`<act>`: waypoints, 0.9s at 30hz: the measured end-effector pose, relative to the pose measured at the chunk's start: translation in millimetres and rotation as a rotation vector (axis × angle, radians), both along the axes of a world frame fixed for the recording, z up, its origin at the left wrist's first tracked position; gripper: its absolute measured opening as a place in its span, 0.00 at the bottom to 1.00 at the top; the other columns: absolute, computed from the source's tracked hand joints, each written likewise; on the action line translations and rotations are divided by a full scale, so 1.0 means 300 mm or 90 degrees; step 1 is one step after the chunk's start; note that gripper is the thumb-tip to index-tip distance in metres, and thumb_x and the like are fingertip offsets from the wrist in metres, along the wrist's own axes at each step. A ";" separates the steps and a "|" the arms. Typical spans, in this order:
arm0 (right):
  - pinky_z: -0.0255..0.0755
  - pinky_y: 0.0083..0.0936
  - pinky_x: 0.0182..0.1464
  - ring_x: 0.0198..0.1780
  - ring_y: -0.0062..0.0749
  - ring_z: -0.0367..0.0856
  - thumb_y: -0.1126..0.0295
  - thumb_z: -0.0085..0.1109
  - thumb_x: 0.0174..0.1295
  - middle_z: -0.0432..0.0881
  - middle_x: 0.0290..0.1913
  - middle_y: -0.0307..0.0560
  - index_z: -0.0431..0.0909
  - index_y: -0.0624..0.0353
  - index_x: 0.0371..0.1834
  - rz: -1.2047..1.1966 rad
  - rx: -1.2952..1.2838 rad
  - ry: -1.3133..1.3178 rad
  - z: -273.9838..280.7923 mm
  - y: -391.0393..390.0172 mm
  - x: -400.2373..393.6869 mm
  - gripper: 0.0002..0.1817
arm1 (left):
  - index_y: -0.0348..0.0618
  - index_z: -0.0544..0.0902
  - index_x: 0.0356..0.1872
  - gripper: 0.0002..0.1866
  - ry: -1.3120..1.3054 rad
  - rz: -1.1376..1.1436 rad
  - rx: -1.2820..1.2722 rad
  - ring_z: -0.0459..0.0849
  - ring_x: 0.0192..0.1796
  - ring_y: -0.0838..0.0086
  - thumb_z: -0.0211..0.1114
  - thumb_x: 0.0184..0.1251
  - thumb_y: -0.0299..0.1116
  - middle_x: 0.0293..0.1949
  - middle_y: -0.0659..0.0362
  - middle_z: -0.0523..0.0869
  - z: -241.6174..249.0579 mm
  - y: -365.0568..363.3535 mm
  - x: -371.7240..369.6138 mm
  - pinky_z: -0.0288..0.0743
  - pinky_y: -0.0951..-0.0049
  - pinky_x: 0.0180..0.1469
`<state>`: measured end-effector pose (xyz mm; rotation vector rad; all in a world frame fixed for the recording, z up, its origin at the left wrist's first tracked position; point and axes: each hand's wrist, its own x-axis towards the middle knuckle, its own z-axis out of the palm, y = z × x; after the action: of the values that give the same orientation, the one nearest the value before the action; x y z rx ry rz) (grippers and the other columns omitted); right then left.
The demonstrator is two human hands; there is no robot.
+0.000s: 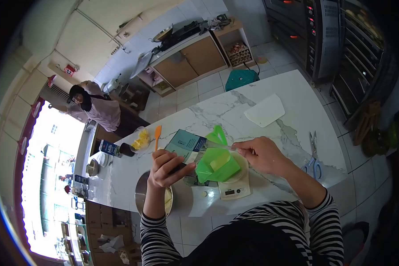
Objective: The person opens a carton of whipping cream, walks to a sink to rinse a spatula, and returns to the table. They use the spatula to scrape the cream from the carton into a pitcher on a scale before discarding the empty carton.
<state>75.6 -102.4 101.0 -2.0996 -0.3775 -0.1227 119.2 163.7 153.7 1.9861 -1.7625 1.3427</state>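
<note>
A blue-green carton (185, 144) is gripped in my left hand (166, 168), tilted above the counter. My right hand (264, 154) has its thumb and fingers pinched together at the right end of the carton's clear wrapping; exactly what they hold is hard to make out. Just below the hands, a green angular cup (217, 165) with something pale yellow inside is over a white kitchen scale (235, 190). Behind it lies another green piece (218, 135). A metal bowl (141, 193) with pale yellow contents is partly hidden by my left forearm.
On the marble counter (213, 116) are an orange spatula (158, 133), a bowl of yellow pieces (141, 139), a milk carton (110, 148), a white scraper (266, 111) and scissors (314, 159). A person (103, 110) stands beyond the far left edge. A teal stool (241, 80) is behind the counter.
</note>
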 end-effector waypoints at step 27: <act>0.65 0.29 0.23 0.18 0.35 0.73 0.70 0.51 0.56 0.77 0.18 0.44 0.80 0.50 0.41 -0.020 -0.017 -0.113 -0.083 0.011 0.000 0.12 | 0.57 0.83 0.36 0.18 0.004 0.044 0.008 0.72 0.38 0.73 0.70 0.38 0.31 0.36 0.65 0.73 -0.013 0.028 -0.012 0.68 0.73 0.36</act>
<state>75.7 -99.1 76.2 -2.1272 -0.4543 -0.3247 115.6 172.1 149.9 2.0740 -1.7186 1.3472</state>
